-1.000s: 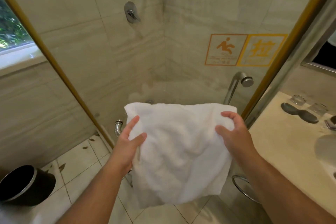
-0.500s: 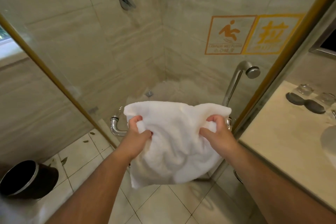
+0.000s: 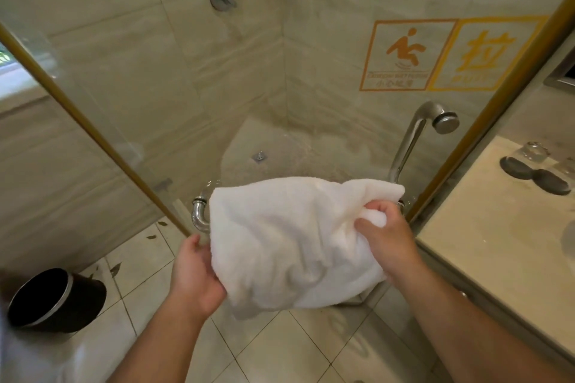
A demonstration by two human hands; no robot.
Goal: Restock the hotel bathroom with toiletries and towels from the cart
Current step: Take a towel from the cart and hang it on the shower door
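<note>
A white towel (image 3: 286, 239) hangs over the chrome bar handle (image 3: 199, 211) on the glass shower door, covering most of the bar. My right hand (image 3: 382, 233) pinches a bunched fold of the towel near its upper right corner. My left hand (image 3: 196, 270) is lower, at the towel's left edge, with its fingers behind the cloth and the thumb free beside it. The towel's lower half droops in loose folds between my hands.
A black waste bin (image 3: 56, 301) stands on the tiled floor at the lower left. The beige vanity counter (image 3: 485, 227) on the right carries upturned glasses (image 3: 535, 151) and dark coasters (image 3: 550, 182). A second chrome handle (image 3: 413, 137) curves up beside the gold door frame.
The towel has been lowered onto the door's bar. My left hand has dropped from the top edge to the lower left side. My right hand stays bunched at the upper right corner.
</note>
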